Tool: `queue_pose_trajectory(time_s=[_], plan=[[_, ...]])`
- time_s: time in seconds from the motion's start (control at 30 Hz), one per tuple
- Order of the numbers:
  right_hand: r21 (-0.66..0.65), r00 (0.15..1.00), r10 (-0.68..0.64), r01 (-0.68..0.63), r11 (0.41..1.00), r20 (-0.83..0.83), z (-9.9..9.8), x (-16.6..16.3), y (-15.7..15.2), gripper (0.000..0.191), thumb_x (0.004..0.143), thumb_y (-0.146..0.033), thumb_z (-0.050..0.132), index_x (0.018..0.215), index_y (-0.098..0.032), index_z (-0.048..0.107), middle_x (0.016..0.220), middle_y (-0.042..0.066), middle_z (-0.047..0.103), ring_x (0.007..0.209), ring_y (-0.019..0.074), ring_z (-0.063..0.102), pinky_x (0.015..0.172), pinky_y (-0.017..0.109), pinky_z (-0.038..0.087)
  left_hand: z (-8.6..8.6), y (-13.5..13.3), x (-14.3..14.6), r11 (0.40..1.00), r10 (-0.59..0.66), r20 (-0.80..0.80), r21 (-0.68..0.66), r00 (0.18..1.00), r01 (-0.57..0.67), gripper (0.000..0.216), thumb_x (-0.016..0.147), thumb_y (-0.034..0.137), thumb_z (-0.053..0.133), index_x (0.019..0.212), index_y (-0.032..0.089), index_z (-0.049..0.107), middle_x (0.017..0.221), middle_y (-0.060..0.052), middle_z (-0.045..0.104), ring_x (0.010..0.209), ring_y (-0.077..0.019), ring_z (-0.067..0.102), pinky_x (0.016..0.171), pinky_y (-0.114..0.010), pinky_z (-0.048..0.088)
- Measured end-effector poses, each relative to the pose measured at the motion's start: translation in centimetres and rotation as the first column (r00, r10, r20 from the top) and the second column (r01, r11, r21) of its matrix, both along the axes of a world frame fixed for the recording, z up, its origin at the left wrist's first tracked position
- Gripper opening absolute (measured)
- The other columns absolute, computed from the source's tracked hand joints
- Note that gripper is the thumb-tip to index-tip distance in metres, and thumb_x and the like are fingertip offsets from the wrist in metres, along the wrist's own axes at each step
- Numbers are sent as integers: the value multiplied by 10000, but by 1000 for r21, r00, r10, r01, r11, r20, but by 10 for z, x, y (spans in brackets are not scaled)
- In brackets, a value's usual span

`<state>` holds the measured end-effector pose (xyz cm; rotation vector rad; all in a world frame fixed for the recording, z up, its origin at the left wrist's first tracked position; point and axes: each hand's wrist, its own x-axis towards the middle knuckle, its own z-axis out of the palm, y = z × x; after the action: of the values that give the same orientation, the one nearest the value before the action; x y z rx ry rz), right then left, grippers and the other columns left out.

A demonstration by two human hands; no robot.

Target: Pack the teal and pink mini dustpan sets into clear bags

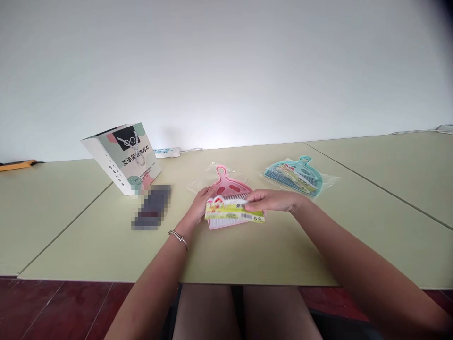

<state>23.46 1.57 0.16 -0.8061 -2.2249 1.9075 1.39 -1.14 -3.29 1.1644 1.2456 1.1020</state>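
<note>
A pink mini dustpan and brush set (229, 188) lies near the middle of the pale green table (269, 250), its handle pointing away from me. Across its front sits a yellow-green printed label card (234, 211). My left hand (199, 204) grips the set's left side, fingers curled round it. My right hand (272, 200) pinches the right end of the label card between thumb and fingers. A clear plastic bag (205, 182) lies under and behind the pink set.
A teal dustpan set (295, 176) in clear wrap lies to the right rear. A tilted paper gift bag (122, 158) stands at the left, a dark blurred flat item (153, 207) beside it. A white power strip (167, 152) sits by the wall.
</note>
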Motion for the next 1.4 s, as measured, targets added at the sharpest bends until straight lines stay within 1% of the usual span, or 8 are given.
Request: queue_pose_trajectory(time_s=[0.17,0.3,0.87,0.93,1.07,1.13,1.23,1.4], plan=[[346,978,-201,167,923,63,-15,-18,-6,386,711,-499,649,592,-181,465,589,-52,400,523,78,395,480,217,310,0,0,0,1000,3,20,3,1000,-3,595,738,661,538,969,132,682,909,-110,715,774,-209,651,710,-308,473],[491,941,-336,273,827,43,-18,-15,-5,280,711,-442,638,664,-187,533,651,-35,462,577,100,430,511,226,305,-2,3,0,1000,-12,-17,-8,1000,12,623,732,689,519,1020,160,677,906,-92,721,767,-202,654,707,-302,475],[613,819,-570,484,625,-65,-16,-16,-9,145,753,-339,548,722,-200,576,666,-22,558,581,124,482,523,252,329,7,1,-5,994,-104,-9,-23,995,104,640,498,288,854,1055,156,569,1033,-93,677,864,-227,651,748,-333,498],[614,756,-615,599,514,-224,-15,-16,-10,158,761,-360,553,729,-206,558,678,-17,547,583,124,468,538,264,355,8,1,-5,997,-77,24,17,997,76,619,504,279,846,1043,156,566,1013,-80,673,858,-221,649,746,-330,499],[360,369,-699,917,168,-612,-12,-15,-7,396,674,-428,680,978,-233,518,1095,65,555,919,190,544,745,333,473,13,1,-7,992,26,130,120,991,-41,595,539,296,821,1051,172,546,989,-56,663,842,-209,647,733,-328,506],[144,331,-761,942,305,-558,-12,-15,-6,538,625,-447,731,1063,-252,486,1196,79,539,1049,220,539,822,364,490,15,0,-8,983,48,160,168,986,-76,582,554,301,812,1049,181,531,965,-45,660,829,-203,645,726,-328,508],[-206,517,-765,759,617,-385,-14,-17,-4,446,656,-431,724,1017,-231,554,1088,78,642,1034,237,594,858,377,510,16,-3,-6,981,40,136,184,990,-65,588,557,301,808,1049,188,508,974,-41,650,857,-210,640,746,-338,508],[-387,569,-770,666,637,-289,-19,-16,0,300,645,-308,756,892,-186,640,1019,84,700,1028,252,629,908,372,521,11,-2,2,990,50,33,133,998,-54,659,563,366,800,1111,189,480,1060,-72,637,936,-241,627,789,-368,503]])
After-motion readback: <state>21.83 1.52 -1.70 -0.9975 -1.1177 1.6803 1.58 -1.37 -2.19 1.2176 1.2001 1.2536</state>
